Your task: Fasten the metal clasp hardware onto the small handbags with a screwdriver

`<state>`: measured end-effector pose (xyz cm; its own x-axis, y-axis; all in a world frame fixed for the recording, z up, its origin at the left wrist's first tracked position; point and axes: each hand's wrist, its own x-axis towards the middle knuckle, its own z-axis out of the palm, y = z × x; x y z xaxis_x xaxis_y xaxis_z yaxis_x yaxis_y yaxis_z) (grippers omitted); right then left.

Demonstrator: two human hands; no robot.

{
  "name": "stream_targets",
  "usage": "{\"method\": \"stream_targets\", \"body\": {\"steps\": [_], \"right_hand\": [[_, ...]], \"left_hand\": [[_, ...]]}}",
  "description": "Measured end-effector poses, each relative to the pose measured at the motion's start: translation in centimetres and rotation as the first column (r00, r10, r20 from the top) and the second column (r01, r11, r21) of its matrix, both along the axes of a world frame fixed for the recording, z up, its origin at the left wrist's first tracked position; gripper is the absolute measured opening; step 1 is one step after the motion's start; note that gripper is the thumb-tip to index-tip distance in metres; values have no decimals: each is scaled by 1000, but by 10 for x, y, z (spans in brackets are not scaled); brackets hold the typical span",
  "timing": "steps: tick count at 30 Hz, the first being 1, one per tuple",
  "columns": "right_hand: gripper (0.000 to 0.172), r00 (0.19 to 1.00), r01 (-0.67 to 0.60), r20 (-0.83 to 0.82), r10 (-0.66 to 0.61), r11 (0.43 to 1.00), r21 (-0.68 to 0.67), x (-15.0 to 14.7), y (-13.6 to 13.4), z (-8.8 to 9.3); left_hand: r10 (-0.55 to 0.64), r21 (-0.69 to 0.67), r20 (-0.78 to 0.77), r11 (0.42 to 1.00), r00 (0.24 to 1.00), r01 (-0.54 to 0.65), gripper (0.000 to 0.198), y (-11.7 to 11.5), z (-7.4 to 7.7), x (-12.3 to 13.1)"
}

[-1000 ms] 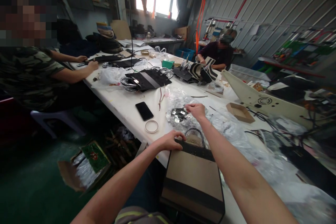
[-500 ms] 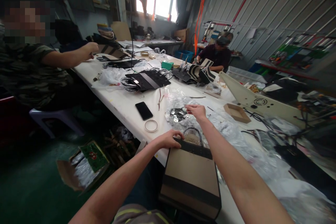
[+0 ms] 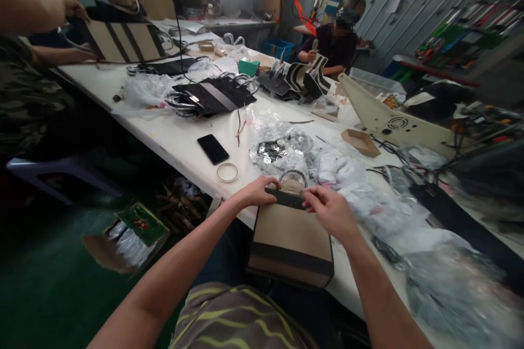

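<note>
A tan and black handbag (image 3: 290,229) leans at the table's near edge, its dark top band facing up. My left hand (image 3: 262,192) is closed on the left end of that band, thumb on the near side. My right hand (image 3: 327,206) is pinched at the right end of the band, beside the looped handle (image 3: 305,177); whatever is between the fingertips is too small to make out. Just beyond the handbag lies an open clear plastic bag (image 3: 301,142) with small shiny dark pieces (image 3: 271,151) in it.
A phone (image 3: 213,149) and a tape ring (image 3: 227,172) lie left of the plastic bag. Black bags (image 3: 216,94) are stacked farther back. Crumpled plastic (image 3: 380,212) covers the right side. One co-worker's hand (image 3: 76,8) holds a striped bag; another person (image 3: 333,46) works across the table.
My right hand has come back from the shiny pieces to the handbag's top band. The left hand keeps its grip. The view has tilted down, and the co-worker at left has raised a striped bag.
</note>
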<state>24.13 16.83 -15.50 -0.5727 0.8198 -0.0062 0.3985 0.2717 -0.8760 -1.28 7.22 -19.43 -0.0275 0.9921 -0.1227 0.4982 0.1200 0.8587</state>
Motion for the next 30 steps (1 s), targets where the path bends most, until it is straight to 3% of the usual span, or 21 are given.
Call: {"method": "stream_targets", "body": {"steps": [4, 8, 11, 14, 18, 23, 25, 27, 30], "right_hand": [[30, 992, 92, 72, -104, 984, 155, 24, -44, -35], [29, 971, 240, -46, -236, 934, 266, 20, -57, -55], [31, 954, 299, -107, -281, 917, 263, 19, -60, -60], [31, 941, 334, -147, -305, 909, 250, 20, -63, -63], [30, 941, 336, -163, -298, 885, 323, 19, -66, -63], [28, 953, 302, -157, -260, 863, 405, 18, -65, -65], [27, 961, 275, -146, -235, 860, 429, 18, -64, -65], [25, 970, 243, -138, -203, 863, 443, 18, -64, -64], [22, 979, 198, -131, -154, 863, 464, 19, -64, -63]], "left_hand": [[76, 22, -50, 997, 996, -75, 55, -2, 10, 13], [203, -44, -74, 978, 976, -206, 81, 2, 17, 25], [208, -101, -82, 971, 975, -215, 72, 7, 28, 23], [49, -145, 45, 989, 998, -42, 47, 12, 42, 12], [-124, -235, 263, 954, 957, 188, 46, 23, 51, 3], [-138, -398, 538, 829, 832, 394, 51, 41, 31, 6], [-118, -425, 585, 798, 802, 427, 52, 45, 25, 6], [-117, -453, 585, 774, 803, 442, 49, 50, 23, 5], [-203, -477, 591, 692, 781, 542, 47, 59, 31, 1]]}}
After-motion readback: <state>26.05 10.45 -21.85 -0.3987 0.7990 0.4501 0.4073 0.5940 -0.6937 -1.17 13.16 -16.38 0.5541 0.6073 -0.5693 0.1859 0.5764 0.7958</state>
